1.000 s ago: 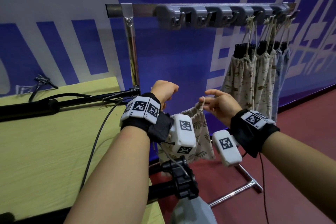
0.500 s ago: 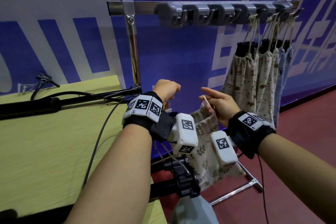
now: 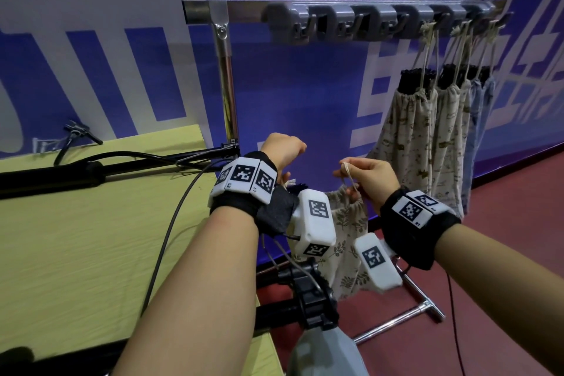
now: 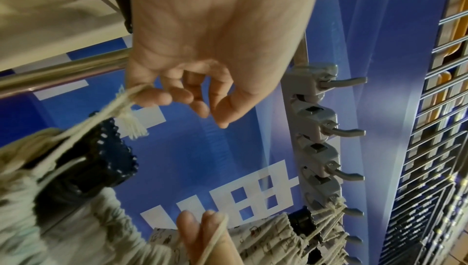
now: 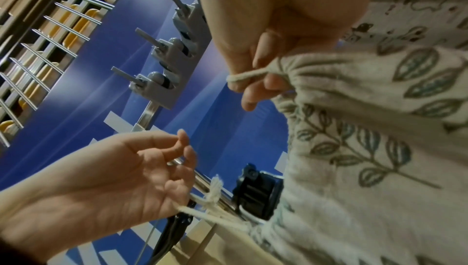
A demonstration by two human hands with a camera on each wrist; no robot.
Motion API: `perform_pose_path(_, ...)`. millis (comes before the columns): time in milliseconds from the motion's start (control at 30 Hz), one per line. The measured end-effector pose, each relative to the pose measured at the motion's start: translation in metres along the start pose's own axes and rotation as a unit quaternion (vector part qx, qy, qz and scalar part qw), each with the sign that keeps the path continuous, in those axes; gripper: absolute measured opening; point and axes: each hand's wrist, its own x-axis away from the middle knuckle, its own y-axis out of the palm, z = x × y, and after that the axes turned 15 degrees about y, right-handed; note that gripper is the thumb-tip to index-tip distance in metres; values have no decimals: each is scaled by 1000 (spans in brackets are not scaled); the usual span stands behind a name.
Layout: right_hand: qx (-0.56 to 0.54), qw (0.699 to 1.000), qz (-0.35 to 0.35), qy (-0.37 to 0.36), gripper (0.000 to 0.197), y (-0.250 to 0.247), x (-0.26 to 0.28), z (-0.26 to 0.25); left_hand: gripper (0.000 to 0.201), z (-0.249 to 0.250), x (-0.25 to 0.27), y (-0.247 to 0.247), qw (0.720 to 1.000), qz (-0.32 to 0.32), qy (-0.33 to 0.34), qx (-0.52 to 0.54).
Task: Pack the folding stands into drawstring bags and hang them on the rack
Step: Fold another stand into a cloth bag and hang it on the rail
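Observation:
A leaf-print drawstring bag (image 3: 348,223) hangs between my two hands below the rack (image 3: 381,18). A black folding stand (image 4: 111,149) pokes out of the bag's gathered mouth. My left hand (image 3: 287,151) holds the tasselled cord ends (image 4: 131,127) on the bag's left side, with its fingers curled. On the right side, my right hand (image 5: 250,81) pinches the cord loop (image 5: 243,77) where it leaves the bag (image 5: 380,129). Several grey hooks (image 4: 339,131) at the rack's left end are bare.
Several packed bags (image 3: 427,131) hang from the rack's right hooks. A yellow-green table (image 3: 76,238) lies at the left with black poles and a cable (image 3: 171,223) on it. A black clamp (image 3: 314,293) sits below my wrists. The rack's metal foot (image 3: 427,308) rests on red floor.
The bag has dropped lower between my hands and its mouth has gathered. My right hand has shifted from the bag's edge to pinching the cord loop.

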Motion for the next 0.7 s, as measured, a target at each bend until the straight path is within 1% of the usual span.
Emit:
perform_pose_path(67,-24,1000,14,6,22,3,-1,0,22,-2,-1,-3,999,-8,-2,-47)
perform_pose_path(100,-37,999,22,7,25,5,-2,0,19,-2,-1,-3,997,-19,-5,-80)
perform_pose_path(133,-50,998,33,5,26,5,-2,-1,10,-1,1,-3,992,-32,-8,-118)
perform_pose_path(167,-63,997,44,-3,28,6,-2,-1,12,-2,1,-2,987,-38,-11,-154)
perform_pose_path(233,-59,996,67,-25,34,6,-3,0,15,-5,0,0,970,-52,2,-238)
perform_pose_path(300,-12,995,97,-37,42,6,-3,1,14,-8,-2,4,950,-72,13,-304)
perform_pose_path(333,-5,994,103,-35,44,7,-4,1,22,-10,-4,5,939,-79,20,-335)
perform_pose_path(400,-35,995,92,-22,43,9,-5,0,30,-12,-2,5,915,-68,32,-396)
perform_pose_path(467,-45,995,84,-14,42,12,-4,-4,29,-11,0,3,899,-45,62,-431)
perform_pose_path(567,-50,996,78,-19,42,16,-5,-11,25,-9,0,3,867,-35,102,-486)
perform_pose_path(633,-39,995,87,-24,43,18,-7,-14,21,-7,1,1,858,-24,125,-497)
perform_pose_path(700,-22,995,96,-25,43,17,-9,-16,18,-6,1,-1,863,-7,133,-488)
